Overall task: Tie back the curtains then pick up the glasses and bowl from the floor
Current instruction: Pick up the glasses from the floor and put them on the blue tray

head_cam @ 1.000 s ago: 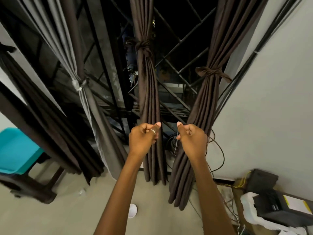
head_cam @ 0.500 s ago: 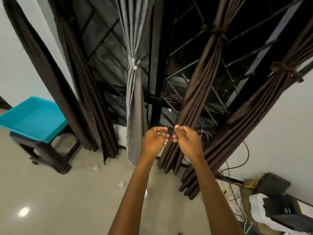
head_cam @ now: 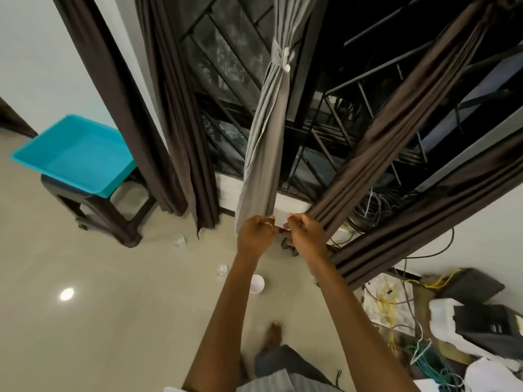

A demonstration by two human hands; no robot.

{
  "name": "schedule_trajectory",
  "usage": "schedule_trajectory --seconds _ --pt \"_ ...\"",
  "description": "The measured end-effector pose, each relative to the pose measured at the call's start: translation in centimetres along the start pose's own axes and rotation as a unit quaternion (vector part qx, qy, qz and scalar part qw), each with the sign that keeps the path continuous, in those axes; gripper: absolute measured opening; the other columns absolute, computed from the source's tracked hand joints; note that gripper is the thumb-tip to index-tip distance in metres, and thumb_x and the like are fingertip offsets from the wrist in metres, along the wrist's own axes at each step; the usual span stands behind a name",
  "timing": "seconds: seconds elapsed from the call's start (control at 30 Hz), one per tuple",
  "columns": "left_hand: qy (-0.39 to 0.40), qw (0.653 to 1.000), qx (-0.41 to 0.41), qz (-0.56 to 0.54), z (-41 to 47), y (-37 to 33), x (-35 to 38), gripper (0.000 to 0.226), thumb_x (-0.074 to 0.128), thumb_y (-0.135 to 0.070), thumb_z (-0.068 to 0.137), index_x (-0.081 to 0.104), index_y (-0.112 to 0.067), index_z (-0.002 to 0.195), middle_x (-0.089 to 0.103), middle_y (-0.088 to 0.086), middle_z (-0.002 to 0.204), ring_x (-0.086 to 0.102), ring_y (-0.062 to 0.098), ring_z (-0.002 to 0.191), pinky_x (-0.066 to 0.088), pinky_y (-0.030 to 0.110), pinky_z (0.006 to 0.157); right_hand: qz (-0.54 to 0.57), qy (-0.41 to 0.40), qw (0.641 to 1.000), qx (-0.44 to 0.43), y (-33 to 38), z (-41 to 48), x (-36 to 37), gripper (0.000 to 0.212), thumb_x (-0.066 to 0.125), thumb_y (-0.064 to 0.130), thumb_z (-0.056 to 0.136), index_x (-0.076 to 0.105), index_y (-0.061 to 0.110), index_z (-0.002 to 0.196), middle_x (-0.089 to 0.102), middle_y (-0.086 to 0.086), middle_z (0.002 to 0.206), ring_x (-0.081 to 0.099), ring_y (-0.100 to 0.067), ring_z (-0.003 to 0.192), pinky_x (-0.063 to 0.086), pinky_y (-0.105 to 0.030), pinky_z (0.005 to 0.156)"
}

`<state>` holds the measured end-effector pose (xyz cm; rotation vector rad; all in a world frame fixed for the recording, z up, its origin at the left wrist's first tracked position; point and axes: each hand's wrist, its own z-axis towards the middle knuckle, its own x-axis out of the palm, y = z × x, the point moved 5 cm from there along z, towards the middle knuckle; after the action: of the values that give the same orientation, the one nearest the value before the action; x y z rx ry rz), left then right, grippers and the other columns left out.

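My left hand (head_cam: pixel 256 234) and my right hand (head_cam: pixel 304 236) are held out in front with fingers curled, fingertips meeting, and nothing visible in them. Behind them hangs a grey curtain (head_cam: pixel 268 154), bound by a white tie (head_cam: pixel 283 59). Two bunched brown curtains (head_cam: pixel 396 131) (head_cam: pixel 438 210) slant to the right. Two more brown curtains (head_cam: pixel 119 94) (head_cam: pixel 181 114) hang loose at the left. On the floor lie two clear glasses (head_cam: pixel 180 241) (head_cam: pixel 222 269) and a white bowl (head_cam: pixel 257 283), partly hidden by my left forearm.
A teal tray (head_cam: pixel 76 154) sits on a dark stool (head_cam: pixel 96 205) at the left. Tangled cables (head_cam: pixel 396 304), a black box (head_cam: pixel 469 287) and white foam packing (head_cam: pixel 444 315) crowd the floor at the right. My foot (head_cam: pixel 273 335) stands on the beige tiles.
The view has swung left and downward, bringing the glasses, bowl and stool fully into sight. My two hands have drawn together until their fingertips touch.
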<state>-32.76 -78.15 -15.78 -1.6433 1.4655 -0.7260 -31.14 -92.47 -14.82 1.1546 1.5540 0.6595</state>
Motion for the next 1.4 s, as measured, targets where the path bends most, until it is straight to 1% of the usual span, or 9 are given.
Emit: schedule_trajectory --seconds 0.1,0.23,0.4,0.67,0.87,1.03,1.1,1.23,1.4 --pt "-0.005 0.999 -0.046 -0.014 1.9 2.0 -0.7 0.021 0.052 -0.021 0.075 0.072 -0.021 0.082 0.073 0.008 0.076 0.066 0.027 0.074 0.053 0.038 0.073 0.016 0.003 1.0 0.023 -0.8 1.2 2.1 0.021 0.056 0.034 0.102 0.068 0.017 0.098 0.075 -0.001 0.088 0.072 -0.019 0.081 0.062 -0.047 0.08" --pt "-0.017 0.997 -0.079 -0.005 4.0 1.9 -1.8 0.021 0.05 -0.01 0.091 0.07 -0.012 0.098 0.075 0.013 0.09 0.07 0.026 0.078 0.056 0.036 0.076 0.03 0.021 0.998 0.048 -2.0 3.7 5.2 0.024 0.055 0.033 0.102 0.069 0.012 0.1 0.075 -0.001 0.084 0.073 -0.013 0.074 0.063 -0.043 0.078" --pt "-0.059 0.985 -0.139 -0.082 6.1 3.8 -3.2 0.024 0.043 -0.005 0.098 0.066 -0.011 0.102 0.071 0.005 0.082 0.066 0.017 0.07 0.052 0.027 0.066 0.056 0.067 0.993 0.079 -3.2 5.8 8.7 0.022 0.053 0.029 0.104 0.065 0.015 0.092 0.074 -0.005 0.088 0.071 -0.012 0.071 0.055 -0.024 0.059" --pt "-0.106 0.953 -0.253 -0.126 7.8 8.8 -6.5 0.025 0.049 -0.009 0.099 0.062 -0.012 0.078 0.061 0.004 0.069 0.051 0.017 0.058 0.037 0.025 0.054 0.044 0.107 0.976 0.185 -6.9 5.8 12.2 0.019 0.059 0.029 0.1 0.066 0.013 0.092 0.074 -0.004 0.086 0.068 -0.015 0.067 0.051 -0.022 0.053" --pt "-0.11 0.955 -0.24 -0.133 9.9 9.3 -11.3 0.018 0.049 -0.017 0.101 0.067 -0.015 0.097 0.068 0.002 0.081 0.063 0.015 0.069 0.052 0.025 0.065 0.006 0.121 0.976 0.18 -5.6 5.9 17.0 0.02 0.058 0.031 0.1 0.065 0.017 0.089 0.073 -0.004 0.089 0.07 -0.018 0.073 0.054 -0.028 0.06" --pt "-0.048 0.964 -0.236 -0.111 11.2 10.3 -17.7 0.018 0.047 -0.012 0.103 0.062 -0.011 0.096 0.067 0.008 0.091 0.061 0.017 0.074 0.049 0.027 0.065 -0.008 0.107 0.978 0.178 -4.2 4.5 24.2 0.02 0.059 0.033 0.099 0.064 0.024 0.082 0.076 -0.007 0.091 0.074 -0.028 0.087 0.061 -0.044 0.082" --pt "-0.05 0.971 -0.221 -0.077 12.2 10.3 -21.4 0.015 0.052 -0.015 0.102 0.065 -0.01 0.098 0.068 0.009 0.094 0.063 0.017 0.074 0.05 0.026 0.063 -0.008 0.091 0.981 0.173 -3.0 3.5 27.1 0.02 0.06 0.034 0.099 0.064 0.025 0.082 0.075 -0.005 0.088 0.074 -0.026 0.085 0.061 -0.044 0.082" --pt "-0.063 0.974 -0.207 -0.063 14.1 9.9 -29.0 0.017 0.054 -0.015 0.099 0.068 -0.01 0.092 0.069 0.004 0.08 0.064 0.016 0.068 0.051 0.026 0.063 -0.001 0.054 0.982 0.183 -0.2 1.1 32.6 0.022 0.061 0.034 0.099 0.067 0.018 0.085 0.073 -0.004 0.084 0.07 -0.019 0.072 0.056 -0.031 0.064" --pt "-0.045 0.981 -0.18 -0.05 14.7 10.4 -35.8 0.013 0.05 -0.012 0.099 0.063 -0.013 0.097 0.069 0.005 0.091 0.066 0.022 0.084 0.055 0.037 0.079 -0.027 0.044 0.984 0.171 1.9 -0.8 39.0 0.019 0.06 0.032 0.098 0.068 0.018 0.088 0.073 -0.002 0.085 0.074 -0.02 0.075 0.063 -0.042 0.079"
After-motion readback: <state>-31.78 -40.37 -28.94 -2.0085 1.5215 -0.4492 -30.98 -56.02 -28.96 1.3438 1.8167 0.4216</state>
